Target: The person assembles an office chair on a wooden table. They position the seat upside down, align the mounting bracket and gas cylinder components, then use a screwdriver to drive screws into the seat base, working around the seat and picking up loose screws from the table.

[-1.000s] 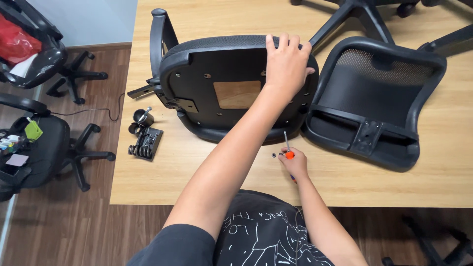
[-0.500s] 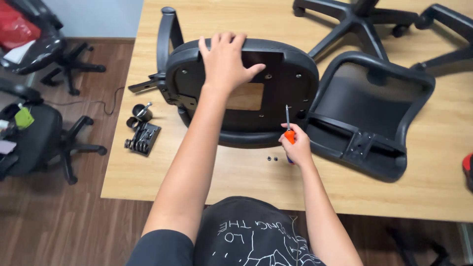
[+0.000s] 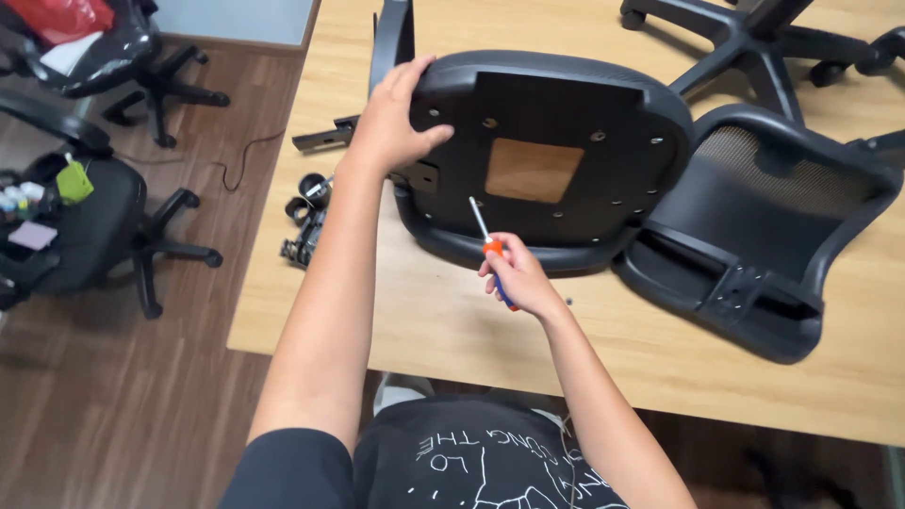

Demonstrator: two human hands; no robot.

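Note:
An upturned black office chair seat (image 3: pixel 566 123) lies on a light wooden table (image 3: pixel 452 320), its underside up with a square wooden patch in the middle. My left hand (image 3: pixel 391 123) grips the seat's left rim, beside the armrest (image 3: pixel 391 33). My right hand (image 3: pixel 518 278) holds a screwdriver (image 3: pixel 485 240) with an orange and blue handle, its shaft pointing up at the seat's near edge. A small dark screw (image 3: pixel 568 302) lies on the table just right of that hand.
A black mesh chair back (image 3: pixel 764 226) lies right of the seat. A star-shaped wheeled base (image 3: pixel 754 38) sits at the far right. Small black parts (image 3: pixel 306 226) lie on the floor by the table's left edge. Two office chairs (image 3: pixel 75 217) stand on the wooden floor to the left.
My left hand has slid from the seat's right side across to its left rim. My right hand has lifted the screwdriver off the table toward the seat's near edge.

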